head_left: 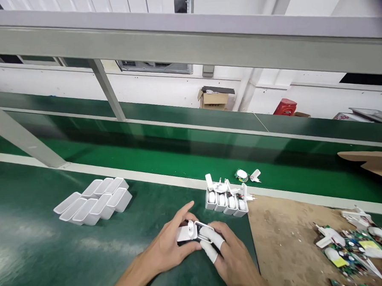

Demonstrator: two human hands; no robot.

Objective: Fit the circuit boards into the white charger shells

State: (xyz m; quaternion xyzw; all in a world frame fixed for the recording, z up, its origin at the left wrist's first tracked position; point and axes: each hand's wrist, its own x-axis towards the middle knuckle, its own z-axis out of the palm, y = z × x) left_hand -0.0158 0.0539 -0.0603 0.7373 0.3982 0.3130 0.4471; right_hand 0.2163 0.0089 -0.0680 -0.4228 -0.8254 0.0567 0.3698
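Observation:
Near the front edge of the green table, my left hand (167, 246) grips a white plug piece (185, 233) with a round knob on it. My right hand (230, 251) has white covers on two fingers, which press at an open white case (201, 226) joined to or touching the plug piece. The inside of the case is partly hidden by those fingers. Just behind my right hand stands a row of several filled white cases (226, 203), with plug pieces lying on top. Several open, empty-looking white cases (98, 201) stand grouped at the left.
Circuit boards with wires (350, 247) are piled on a brown board (285, 236) at the right. A small round board (242, 175) and a white plug piece (255, 175) lie on the green belt (166, 161). A metal frame (106, 90) crosses behind the table.

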